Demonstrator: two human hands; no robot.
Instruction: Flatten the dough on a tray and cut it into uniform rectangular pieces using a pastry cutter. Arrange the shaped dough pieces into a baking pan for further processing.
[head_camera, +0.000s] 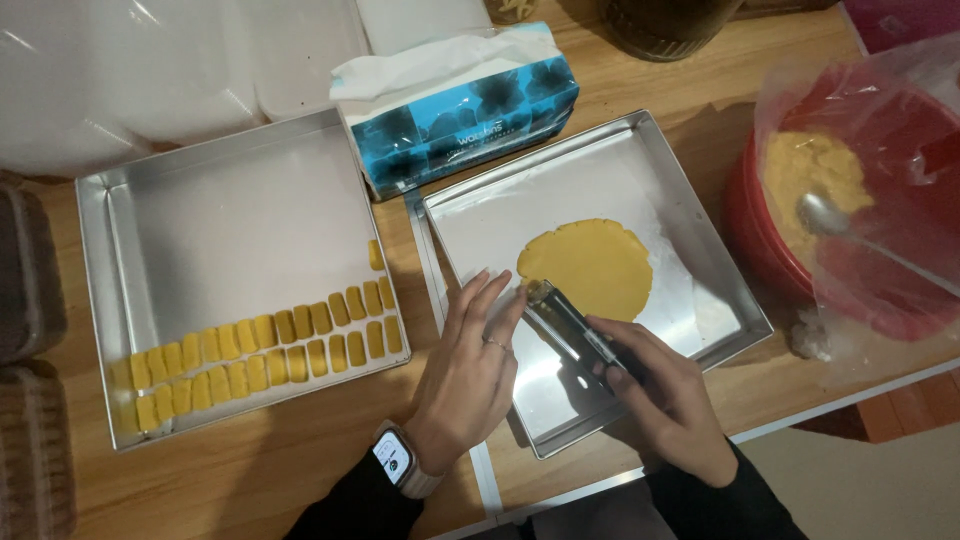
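Note:
My right hand grips a long metal cutter, its open end pointing at the near edge of a flat round sheet of yellow dough. The dough lies in the right metal tray. My left hand, with a ring and a wristwatch, rests with fingers apart against the cutter's front end. The left metal tray holds several small yellow dough pieces lined up in two rows along its near side.
A blue tissue box stands between the trays at the back. A red bowl under a plastic bag holds yellow dough and a spoon at the right. White plastic containers sit at the back left. The table edge runs close below my hands.

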